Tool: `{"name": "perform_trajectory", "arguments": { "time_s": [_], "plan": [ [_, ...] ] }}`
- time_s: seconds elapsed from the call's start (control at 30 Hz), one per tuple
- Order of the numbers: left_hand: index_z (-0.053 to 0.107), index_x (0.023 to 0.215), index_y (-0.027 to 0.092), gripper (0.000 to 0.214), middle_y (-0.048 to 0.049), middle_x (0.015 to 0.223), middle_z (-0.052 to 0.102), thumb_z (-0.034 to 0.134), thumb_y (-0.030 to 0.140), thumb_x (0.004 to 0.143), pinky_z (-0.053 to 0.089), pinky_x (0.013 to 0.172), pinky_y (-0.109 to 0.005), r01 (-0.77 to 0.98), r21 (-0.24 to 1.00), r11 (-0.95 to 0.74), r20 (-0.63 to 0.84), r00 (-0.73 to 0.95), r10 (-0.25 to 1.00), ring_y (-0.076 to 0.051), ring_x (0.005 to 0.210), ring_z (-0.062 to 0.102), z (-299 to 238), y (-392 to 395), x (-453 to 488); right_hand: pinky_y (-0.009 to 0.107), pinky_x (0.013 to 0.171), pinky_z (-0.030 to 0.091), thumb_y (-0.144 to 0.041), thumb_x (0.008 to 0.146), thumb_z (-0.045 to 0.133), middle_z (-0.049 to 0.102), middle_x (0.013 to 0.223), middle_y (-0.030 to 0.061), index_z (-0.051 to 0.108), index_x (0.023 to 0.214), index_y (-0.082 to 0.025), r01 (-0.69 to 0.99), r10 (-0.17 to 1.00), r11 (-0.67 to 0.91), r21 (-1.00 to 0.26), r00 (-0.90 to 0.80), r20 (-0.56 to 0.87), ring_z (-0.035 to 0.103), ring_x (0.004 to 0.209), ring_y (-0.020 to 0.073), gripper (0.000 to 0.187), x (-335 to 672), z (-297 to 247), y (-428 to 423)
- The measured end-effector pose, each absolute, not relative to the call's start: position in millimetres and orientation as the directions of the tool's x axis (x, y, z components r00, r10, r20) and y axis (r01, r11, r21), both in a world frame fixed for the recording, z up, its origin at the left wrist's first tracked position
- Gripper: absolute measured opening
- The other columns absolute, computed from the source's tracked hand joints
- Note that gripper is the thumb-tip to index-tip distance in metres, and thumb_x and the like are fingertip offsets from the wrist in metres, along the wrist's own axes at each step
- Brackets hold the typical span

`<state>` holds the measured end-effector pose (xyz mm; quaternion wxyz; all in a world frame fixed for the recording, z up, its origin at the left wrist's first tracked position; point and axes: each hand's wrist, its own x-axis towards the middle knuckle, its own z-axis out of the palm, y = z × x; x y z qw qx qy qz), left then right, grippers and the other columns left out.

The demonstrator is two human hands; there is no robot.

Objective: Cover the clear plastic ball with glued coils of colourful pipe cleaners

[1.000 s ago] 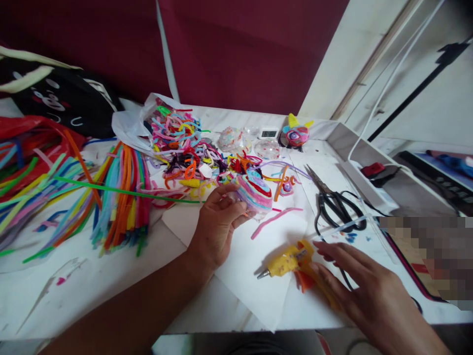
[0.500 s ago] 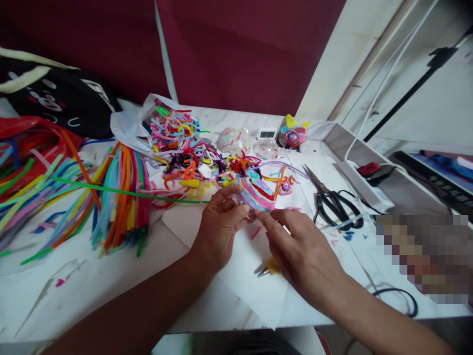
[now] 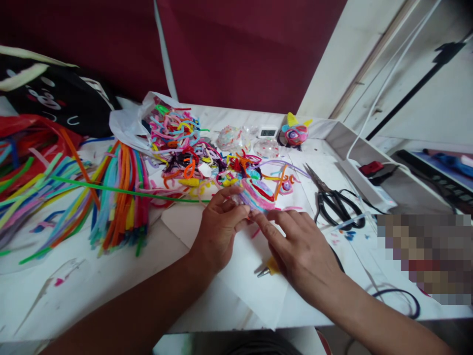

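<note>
Left hand [image 3: 219,229] keeps its grip closed around the striped ball [image 3: 258,193]. Right hand [image 3: 301,251] has left the glue gun [image 3: 271,267] and touches the ball, grip open.

A home craft corner. The white counter [image 3: 92,291] is strewn with bundles of coloured pipe cleaners [image 3: 121,202], black scissors [image 3: 334,202] and a finished fuzzy figure [image 3: 295,133]. A dark red curtain [image 3: 240,49] hangs behind.
</note>
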<state>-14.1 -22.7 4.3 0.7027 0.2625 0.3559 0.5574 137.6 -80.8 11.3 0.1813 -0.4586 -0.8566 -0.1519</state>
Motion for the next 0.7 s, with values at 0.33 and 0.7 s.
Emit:
{"name": "perform_trajectory", "arguments": {
  "time_s": [0.33, 0.7],
  "plan": [
    [0.061, 0.095, 0.021, 0.042, 0.0055, 0.068, 0.064, 0.074, 0.006, 0.058, 0.054, 0.071, -0.025, -0.592, 0.767, 0.247, -0.233, 0.102, 0.967, -0.009, 0.068, 0.062, 3.0, -23.9, -15.0, 0.041, 0.070, 0.040, -0.011, 0.095, 0.040, 0.066, 0.102, 0.0148, 0.057, 0.128, -0.004, 0.822, 0.693, 0.522, 0.229, -0.565, 0.448, 0.048, 0.084, 0.0275, 0.038, 131.6, 10.6, -79.0],
    [0.054, 0.108, 0.026, 0.054, 0.0038, 0.077, 0.070, 0.071, 0.008, 0.061, 0.053, 0.074, -0.028, -0.592, 0.771, 0.233, -0.202, 0.120, 0.972, -0.012, 0.072, 0.065, 4.1, -24.0, -15.2, 0.043, 0.077, 0.038, -0.011, 0.096, 0.039, 0.067, 0.106, 0.0141, 0.056, 0.128, -0.004, 0.823, 0.672, 0.495, 0.279, -0.566, 0.477, 0.049, 0.086, 0.0276, 0.037, 129.1, 9.7, -79.7]
  ]
}}
